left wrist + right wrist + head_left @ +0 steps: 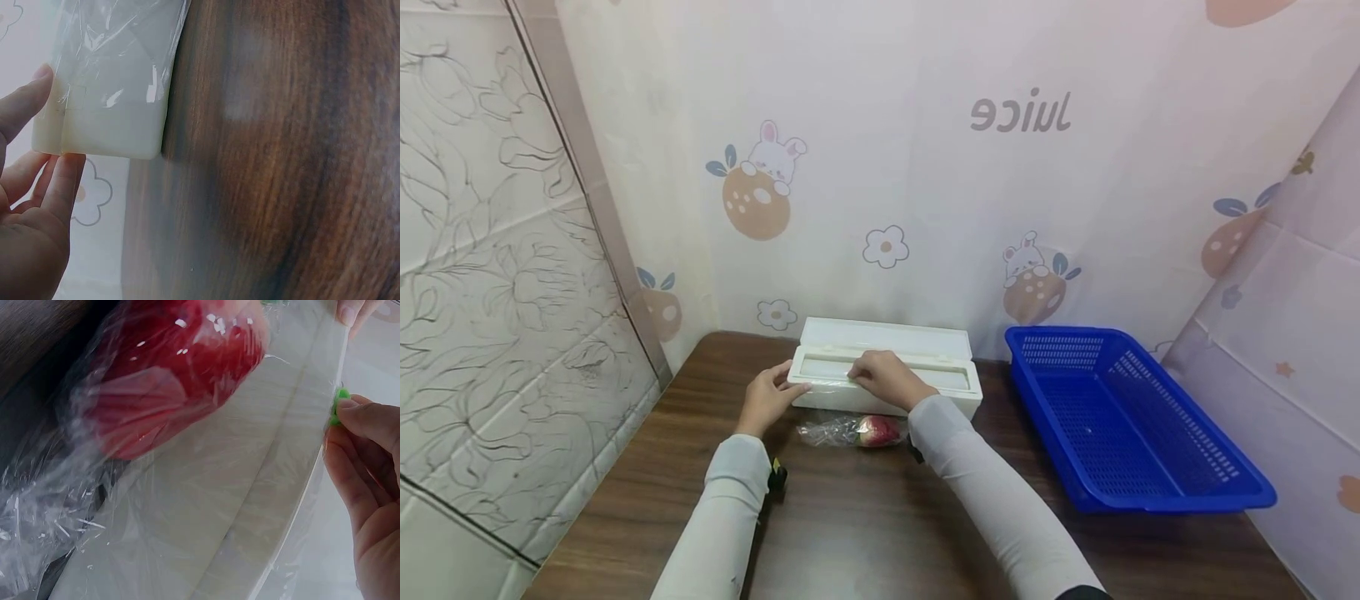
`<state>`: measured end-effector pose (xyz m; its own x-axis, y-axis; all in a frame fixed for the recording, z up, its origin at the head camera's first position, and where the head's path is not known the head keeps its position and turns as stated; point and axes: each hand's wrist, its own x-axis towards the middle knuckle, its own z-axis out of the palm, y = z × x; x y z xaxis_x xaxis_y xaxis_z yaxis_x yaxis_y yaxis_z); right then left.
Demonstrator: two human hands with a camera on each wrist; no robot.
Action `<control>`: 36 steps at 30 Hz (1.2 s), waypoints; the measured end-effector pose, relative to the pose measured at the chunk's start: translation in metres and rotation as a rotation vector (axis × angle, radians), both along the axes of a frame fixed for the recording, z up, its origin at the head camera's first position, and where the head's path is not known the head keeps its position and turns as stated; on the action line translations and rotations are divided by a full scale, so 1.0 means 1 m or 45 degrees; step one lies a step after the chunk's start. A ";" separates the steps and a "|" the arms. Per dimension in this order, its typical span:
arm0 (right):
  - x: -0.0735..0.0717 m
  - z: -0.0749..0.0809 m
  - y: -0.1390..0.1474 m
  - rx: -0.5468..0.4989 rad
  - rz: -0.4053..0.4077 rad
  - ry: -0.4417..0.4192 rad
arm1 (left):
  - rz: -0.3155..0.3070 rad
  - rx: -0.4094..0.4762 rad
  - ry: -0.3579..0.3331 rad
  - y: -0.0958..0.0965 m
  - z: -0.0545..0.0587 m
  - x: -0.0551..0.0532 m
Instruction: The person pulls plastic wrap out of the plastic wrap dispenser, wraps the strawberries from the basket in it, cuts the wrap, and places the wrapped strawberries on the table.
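A long white cling film box [831, 398] stands at the back of the table, its lid [887, 337] tipped back against the wall side. My left hand [767, 398] grips the box's left end, thumb over the upper edge and fingertips on the end face. Clear film [112, 44] hangs across the front. With thumb and fingers my right hand [886, 375] pinches a small green slider [340, 406] on the box's edge. In front of the box lies a red fruit [874, 430] in clear film, large in the right wrist view and partly covered by wrinkled wrap.
A blue perforated plastic basket [1052, 446] stands to the right of the box. The brown wooden table [850, 533] meets a patterned wall sheet [887, 167] at the back. White tiles [497, 275] line the left side.
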<state>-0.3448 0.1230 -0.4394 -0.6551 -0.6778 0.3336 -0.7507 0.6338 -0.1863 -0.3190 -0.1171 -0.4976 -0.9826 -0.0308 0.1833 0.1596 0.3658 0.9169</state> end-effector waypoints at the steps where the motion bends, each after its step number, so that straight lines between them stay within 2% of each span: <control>1: 0.000 0.000 -0.002 0.002 0.001 -0.003 | -0.004 0.003 0.000 0.000 0.000 -0.001; 8: -0.002 0.001 -0.011 0.026 -0.029 -0.004 | -0.011 0.021 -0.009 0.000 0.001 -0.003; 17: 0.000 0.001 -0.017 -0.004 -0.089 -0.123 | -0.005 0.024 -0.007 0.000 0.000 -0.004; 26: 0.000 -0.006 -0.020 0.005 -0.001 -0.024 | -0.008 0.029 0.003 0.001 0.000 -0.005; 36: 0.000 -0.004 -0.024 0.028 0.058 0.012 | 0.001 0.037 -0.004 0.000 -0.001 -0.005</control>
